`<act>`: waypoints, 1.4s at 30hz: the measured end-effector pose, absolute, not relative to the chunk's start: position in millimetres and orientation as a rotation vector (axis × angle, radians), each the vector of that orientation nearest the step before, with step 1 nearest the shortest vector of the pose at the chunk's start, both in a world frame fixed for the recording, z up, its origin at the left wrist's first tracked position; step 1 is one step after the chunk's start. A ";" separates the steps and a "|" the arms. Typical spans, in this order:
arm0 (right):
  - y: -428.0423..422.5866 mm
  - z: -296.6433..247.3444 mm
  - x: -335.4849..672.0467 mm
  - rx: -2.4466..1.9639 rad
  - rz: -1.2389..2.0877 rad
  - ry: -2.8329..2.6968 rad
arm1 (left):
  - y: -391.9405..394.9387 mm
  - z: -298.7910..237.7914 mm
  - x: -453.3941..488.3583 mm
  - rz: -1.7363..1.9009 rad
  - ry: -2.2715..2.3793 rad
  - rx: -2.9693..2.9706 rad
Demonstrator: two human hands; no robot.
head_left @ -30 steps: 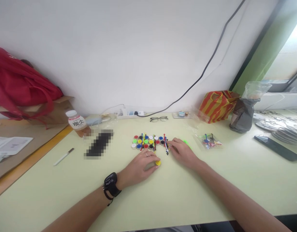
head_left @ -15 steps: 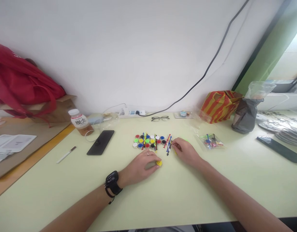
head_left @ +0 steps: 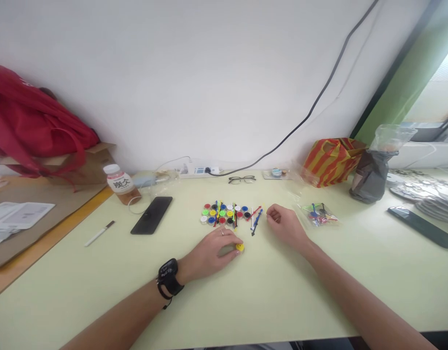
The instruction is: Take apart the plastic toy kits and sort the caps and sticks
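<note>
My left hand (head_left: 217, 248) rests on the table, thumb and forefinger closed on a small round yellow plastic piece (head_left: 240, 247). My right hand (head_left: 285, 224) is a little above the table with its fingers curled in; whatever is inside them, if anything, is hidden. Just left of it lies a loose group of thin plastic arrows (head_left: 257, 221) in red, blue, white and black. Beyond my left hand, small round pieces (head_left: 211, 219) in several colours stand in close rows. More coloured arrows (head_left: 234, 214) lie across these rows.
A plastic bag of coloured parts (head_left: 318, 215) lies right of my right hand. Further right are a phone (head_left: 422, 226), a dark bag (head_left: 370, 175) and a striped bag (head_left: 329, 160). Glasses (head_left: 242, 180) lie at the back; a black phone (head_left: 151, 215), pen (head_left: 100, 234) and bottle (head_left: 122, 184) sit left.
My right hand has drawn away to the right from the loose arrows, which now lie spread a little differently. The left hand keeps its place with the yellow piece.
</note>
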State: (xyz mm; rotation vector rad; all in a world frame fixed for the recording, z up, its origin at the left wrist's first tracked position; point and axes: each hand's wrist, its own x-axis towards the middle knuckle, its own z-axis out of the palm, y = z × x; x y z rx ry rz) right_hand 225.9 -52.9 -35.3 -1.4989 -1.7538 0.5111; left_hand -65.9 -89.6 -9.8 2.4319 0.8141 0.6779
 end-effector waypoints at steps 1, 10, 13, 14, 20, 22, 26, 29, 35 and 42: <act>-51.9 -36.2 226.8 -1.494 0.510 -1.741 | -89.6 -9.8 -66.2 0.674 0.818 2.432; -61.3 -29.2 220.2 -1.445 0.501 -1.952 | -89.0 -9.8 -67.1 0.660 0.823 2.423; -69.9 -25.1 212.0 -1.483 0.474 -2.064 | -89.6 -8.5 -66.9 0.663 0.823 2.420; -71.4 -24.9 210.2 -1.500 0.446 -2.086 | -89.8 -8.0 -66.8 0.666 0.820 2.418; -67.5 -28.6 212.7 -1.483 0.392 -2.103 | -89.7 -6.8 -66.7 0.664 0.812 2.415; -67.4 -29.0 213.8 -1.430 0.413 -2.075 | -89.4 -7.1 -66.9 0.658 0.815 2.418; -75.4 -27.0 209.3 -1.284 0.416 -2.168 | -89.6 -7.5 -67.1 0.661 0.817 2.417; -83.1 -24.1 203.6 -1.276 0.373 -2.296 | -89.8 -7.8 -67.2 0.656 0.821 2.414; -83.1 -21.3 206.4 -1.408 0.347 -2.328 | -89.8 -8.2 -67.4 0.659 0.829 2.412; -74.5 -25.4 217.0 -1.481 0.355 -2.247 | -90.3 -6.9 -67.5 0.680 0.821 2.406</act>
